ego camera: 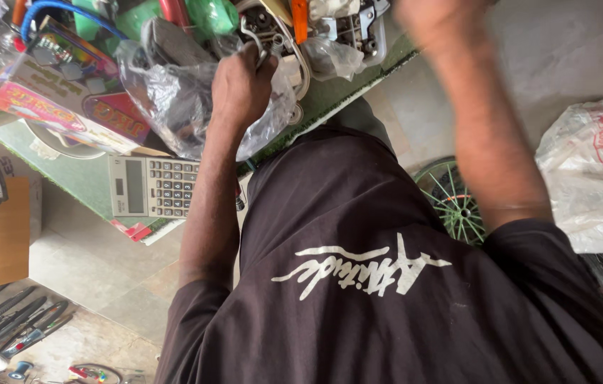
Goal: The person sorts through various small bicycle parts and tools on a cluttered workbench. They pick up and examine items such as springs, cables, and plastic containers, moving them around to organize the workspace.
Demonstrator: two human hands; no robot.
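Nearest the camera is the person's dark brown shirt (386,299), filling the lower middle of the view, with both bare arms reaching up and away from it. The left hand (241,89) is out over a cluttered counter (67,178) with a green top, its fingers (248,60) curled together around a metal part (255,35), a bent silver piece that sticks out just past the knuckles. Under and around that hand lies a crumpled clear plastic bag (166,99), touching the wrist. Beyond the fingertips sits a heap of metal hardware (344,25) in a tray, with orange and green bits beside it. To the outer side of the fingers lies a colourful cardboard box (52,92), and below it, nearer the body, a grey calculator (152,186) at the counter's edge. The right hand (433,18) is raised at the top edge, blurred and partly cut off; I cannot tell whether its fingers are apart or closed. Beside that forearm, on the floor, stands a green spoked wheel (454,203) and a white plastic bag (593,178).
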